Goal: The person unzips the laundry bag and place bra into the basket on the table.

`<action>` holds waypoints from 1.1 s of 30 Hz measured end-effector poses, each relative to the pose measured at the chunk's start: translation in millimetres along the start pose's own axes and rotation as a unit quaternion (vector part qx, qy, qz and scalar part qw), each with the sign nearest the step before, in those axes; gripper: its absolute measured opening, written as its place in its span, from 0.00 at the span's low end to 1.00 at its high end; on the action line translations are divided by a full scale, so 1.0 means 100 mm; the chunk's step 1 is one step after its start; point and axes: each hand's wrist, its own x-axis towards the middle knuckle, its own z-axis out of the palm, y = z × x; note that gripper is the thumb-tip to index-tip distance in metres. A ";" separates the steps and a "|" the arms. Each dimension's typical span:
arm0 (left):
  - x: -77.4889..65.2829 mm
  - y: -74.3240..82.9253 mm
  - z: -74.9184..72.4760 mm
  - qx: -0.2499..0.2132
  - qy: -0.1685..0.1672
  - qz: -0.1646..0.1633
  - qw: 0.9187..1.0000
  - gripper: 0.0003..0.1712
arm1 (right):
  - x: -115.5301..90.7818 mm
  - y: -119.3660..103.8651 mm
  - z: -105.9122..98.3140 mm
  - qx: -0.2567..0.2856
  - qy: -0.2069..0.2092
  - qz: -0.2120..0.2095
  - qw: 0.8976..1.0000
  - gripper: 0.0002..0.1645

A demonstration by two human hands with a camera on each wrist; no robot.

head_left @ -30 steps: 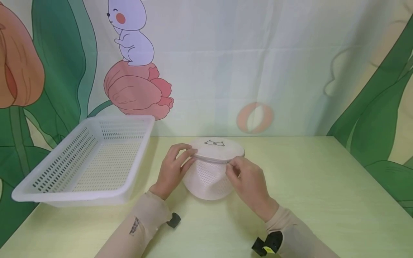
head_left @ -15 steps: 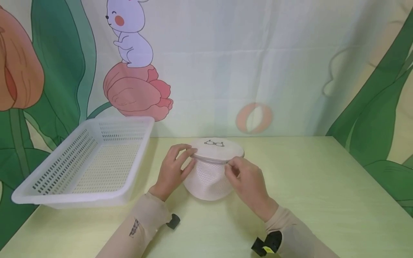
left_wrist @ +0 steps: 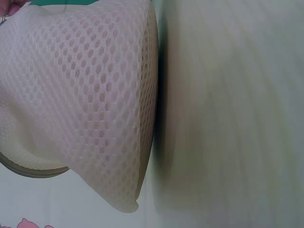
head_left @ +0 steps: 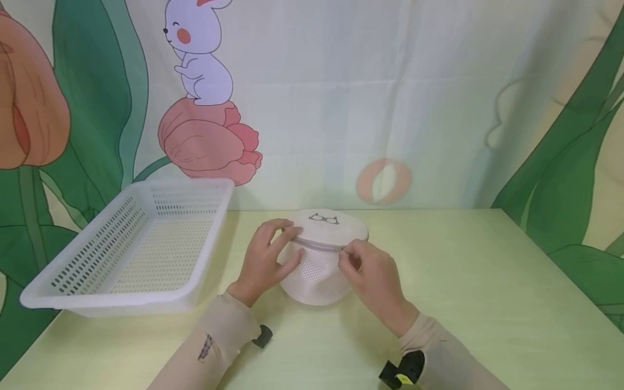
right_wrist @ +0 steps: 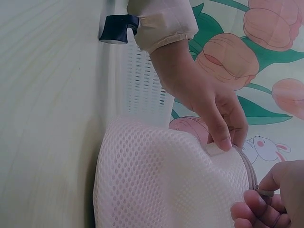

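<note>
A white mesh laundry bag [head_left: 317, 273], round with a flat lid [head_left: 331, 227] and a printed pair of glasses on top, stands on the table. A zipper [head_left: 317, 245] runs round the lid's edge. My left hand [head_left: 263, 260] holds the rim at the left, fingers over the lid and thumb against the side below the zipper. At the front right of the rim, my right hand [head_left: 377, 279] pinches the zipper pull [right_wrist: 265, 192] between thumb and index finger. Mesh [left_wrist: 95, 85] fills much of the left wrist view.
A white perforated plastic basket [head_left: 202, 260] stands on the left of the light yellow-green table [head_left: 463, 281]. Behind the table hangs a cloth backdrop [head_left: 312, 108] printed with flowers and a rabbit. Each wrist wears a black camera mount [head_left: 263, 337].
My left thumb has shifted right and down along the bag's side, opening wider from the fingers. My right hand keeps its pinch and has edged slightly left. The head view has tilted up a little.
</note>
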 end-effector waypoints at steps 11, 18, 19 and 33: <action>0.09 0.10 -0.01 -0.016 0.012 0.037 0.999 0.22 | 0.01 0.00 0.01 0.004 -0.001 -0.003 1.000 0.06; 0.13 0.20 -0.01 -0.025 0.017 0.060 0.998 0.23 | 0.00 -0.01 0.00 -0.002 -0.005 -0.005 1.000 0.05; 0.13 0.20 -0.01 -0.026 0.017 0.061 0.998 0.22 | 0.00 -0.01 0.00 -0.004 -0.004 -0.007 1.000 0.05; 0.18 0.37 0.04 -0.023 -0.012 0.065 0.998 0.21 | 0.00 -0.02 0.01 -0.006 -0.005 -0.015 1.000 0.06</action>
